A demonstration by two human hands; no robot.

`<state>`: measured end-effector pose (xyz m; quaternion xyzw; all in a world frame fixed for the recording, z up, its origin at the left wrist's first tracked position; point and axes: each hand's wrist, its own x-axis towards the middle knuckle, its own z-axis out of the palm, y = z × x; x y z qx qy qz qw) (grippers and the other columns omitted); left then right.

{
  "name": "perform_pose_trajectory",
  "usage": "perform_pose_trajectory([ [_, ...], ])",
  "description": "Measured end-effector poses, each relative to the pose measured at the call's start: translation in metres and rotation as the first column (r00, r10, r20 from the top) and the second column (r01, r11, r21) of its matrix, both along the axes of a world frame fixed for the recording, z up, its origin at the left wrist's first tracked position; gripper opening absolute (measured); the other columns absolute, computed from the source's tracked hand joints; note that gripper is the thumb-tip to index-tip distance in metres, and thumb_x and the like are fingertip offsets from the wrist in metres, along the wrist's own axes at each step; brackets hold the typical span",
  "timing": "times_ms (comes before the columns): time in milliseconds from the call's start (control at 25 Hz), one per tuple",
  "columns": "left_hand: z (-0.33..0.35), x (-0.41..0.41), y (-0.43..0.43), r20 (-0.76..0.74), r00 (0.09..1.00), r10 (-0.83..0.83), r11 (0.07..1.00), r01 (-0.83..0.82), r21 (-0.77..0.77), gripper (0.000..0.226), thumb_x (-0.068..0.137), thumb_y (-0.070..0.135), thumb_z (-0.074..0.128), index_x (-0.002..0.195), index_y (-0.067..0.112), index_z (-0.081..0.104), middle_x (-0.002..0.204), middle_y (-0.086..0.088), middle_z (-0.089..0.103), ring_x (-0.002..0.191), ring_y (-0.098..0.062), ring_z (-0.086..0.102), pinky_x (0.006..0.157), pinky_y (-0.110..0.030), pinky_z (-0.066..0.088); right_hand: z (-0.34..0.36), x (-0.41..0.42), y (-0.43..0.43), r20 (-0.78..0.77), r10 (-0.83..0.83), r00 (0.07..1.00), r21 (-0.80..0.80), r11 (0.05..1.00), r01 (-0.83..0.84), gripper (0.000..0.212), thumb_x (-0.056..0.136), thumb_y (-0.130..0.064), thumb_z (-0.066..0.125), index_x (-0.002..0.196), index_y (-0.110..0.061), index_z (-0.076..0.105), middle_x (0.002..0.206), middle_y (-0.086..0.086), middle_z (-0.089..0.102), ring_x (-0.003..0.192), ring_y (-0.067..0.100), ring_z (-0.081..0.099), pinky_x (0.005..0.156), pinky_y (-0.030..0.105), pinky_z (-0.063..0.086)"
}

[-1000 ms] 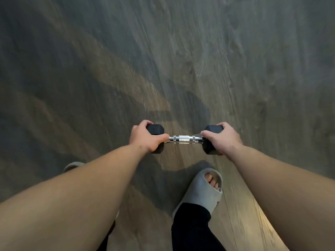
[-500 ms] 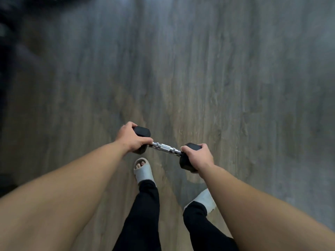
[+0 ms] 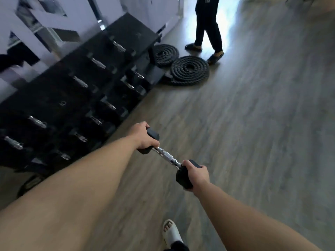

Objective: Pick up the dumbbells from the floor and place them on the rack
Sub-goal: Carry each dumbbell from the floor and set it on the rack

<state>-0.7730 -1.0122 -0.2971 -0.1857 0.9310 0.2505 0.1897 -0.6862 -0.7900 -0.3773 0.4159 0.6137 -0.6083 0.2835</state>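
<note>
I hold one black hex dumbbell [image 3: 167,157] with a chrome handle in the air above the wood floor, tilted down to the right. My left hand [image 3: 143,137] is shut on its left head, and my right hand [image 3: 196,175] is shut on its right head. The black tiered rack [image 3: 76,91] stands to the left and ahead, loaded with several dumbbells whose chrome handles show. The dumbbell's left head hangs just right of the rack's lower front edge, apart from it.
Two coiled black battle ropes [image 3: 189,70] lie on the floor past the rack's far end. Another person's legs [image 3: 208,28] stand beyond them. A mirrored wall [image 3: 45,24] backs the rack. My sandalled foot [image 3: 171,231] is below. Bare wood floor [image 3: 262,124] spreads to the right.
The view has swung up from the bare floor, bringing the rack, ropes and another person into sight. Both hands keep their grip on the dumbbell, which now tilts more steeply.
</note>
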Motion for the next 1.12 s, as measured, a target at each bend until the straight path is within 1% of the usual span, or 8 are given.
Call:
perform_pose_trajectory([
  [120,0.03,-0.02,-0.074,-0.019,0.999,0.037,0.999,-0.038,-0.036,0.075,0.054,0.041,0.092,0.119,0.023,0.061,0.113,-0.001,0.065,0.096,-0.021,0.063,0.075,-0.029,0.051,0.015,-0.037,-0.077,-0.019,0.035,0.999,-0.054,0.998,-0.036,0.069,0.054,-0.04,0.081,0.113,-0.014,0.057,0.101,0.017,0.068,0.09,0.037,0.073,0.06,0.051,0.061],
  [200,0.045,-0.03,-0.121,-0.01,0.997,0.082,0.995,-0.082,-0.047,0.081,0.053,0.042,0.092,0.124,0.023,0.06,0.114,-0.002,0.063,0.098,-0.021,0.064,0.079,-0.032,0.056,0.021,-0.059,-0.125,-0.014,0.073,0.997,-0.099,0.992,-0.074,0.075,0.045,-0.04,0.078,0.113,-0.013,0.061,0.098,0.017,0.07,0.081,0.036,0.072,0.055,0.046,0.058],
  [280,0.055,-0.041,-0.164,0.005,0.991,0.134,0.988,-0.133,-0.073,0.088,0.054,0.042,0.093,0.132,0.022,0.057,0.117,-0.002,0.061,0.101,-0.022,0.063,0.083,-0.034,0.057,0.025,-0.083,-0.167,-0.018,0.123,0.992,-0.146,0.981,-0.125,0.07,0.051,-0.038,0.078,0.114,-0.013,0.06,0.098,0.016,0.069,0.077,0.034,0.069,0.058,0.046,0.056],
  [440,0.062,-0.077,-0.236,0.041,0.975,0.216,0.969,-0.21,-0.128,0.097,0.051,0.044,0.094,0.138,0.022,0.057,0.125,-0.004,0.062,0.105,-0.023,0.062,0.083,-0.033,0.053,0.028,-0.135,-0.238,0.014,0.208,0.978,-0.174,0.964,-0.202,0.075,0.059,-0.04,0.082,0.121,-0.012,0.049,0.105,0.018,0.064,0.09,0.037,0.069,0.069,0.053,0.06],
  [600,0.076,-0.133,-0.296,0.034,0.965,0.259,0.95,-0.248,-0.19,0.083,0.052,0.044,0.093,0.125,0.026,0.059,0.12,-0.001,0.063,0.101,-0.021,0.062,0.084,-0.033,0.055,0.024,-0.193,-0.308,0.077,0.248,0.966,-0.2,0.953,-0.229,0.087,0.051,-0.043,0.083,0.124,-0.01,0.047,0.106,0.017,0.062,0.089,0.036,0.07,0.068,0.054,0.063],
  [760,0.091,-0.17,-0.359,-0.001,0.965,0.261,0.943,-0.255,-0.212,0.089,0.06,0.042,0.092,0.137,0.022,0.054,0.131,-0.004,0.059,0.11,-0.024,0.06,0.088,-0.036,0.053,0.031,-0.241,-0.375,0.072,0.25,0.966,-0.222,0.948,-0.229,0.086,0.056,-0.04,0.088,0.125,-0.01,0.046,0.102,0.015,0.061,0.088,0.033,0.07,0.075,0.055,0.064],
  [960,0.079,-0.214,-0.462,0.016,0.97,0.241,0.947,-0.231,-0.222,0.088,0.065,0.04,0.092,0.141,0.02,0.052,0.137,-0.007,0.058,0.118,-0.028,0.058,0.096,-0.043,0.055,0.025,-0.285,-0.474,0.043,0.264,0.963,-0.275,0.93,-0.243,0.093,0.051,-0.034,0.095,0.128,-0.009,0.049,0.109,0.019,0.067,0.08,0.031,0.073,0.05,0.037,0.06],
  [1120,0.057,-0.253,-0.559,0.017,0.988,0.153,0.964,-0.146,-0.224,0.088,0.07,0.038,0.092,0.144,0.019,0.05,0.14,-0.011,0.057,0.124,-0.032,0.057,0.098,-0.045,0.054,-0.003,-0.309,-0.577,0.066,0.247,0.967,-0.156,0.96,-0.234,0.115,0.031,-0.05,0.088,0.132,-0.012,0.046,0.107,0.016,0.065,0.092,0.036,0.069,0.078,0.053,0.063],
])
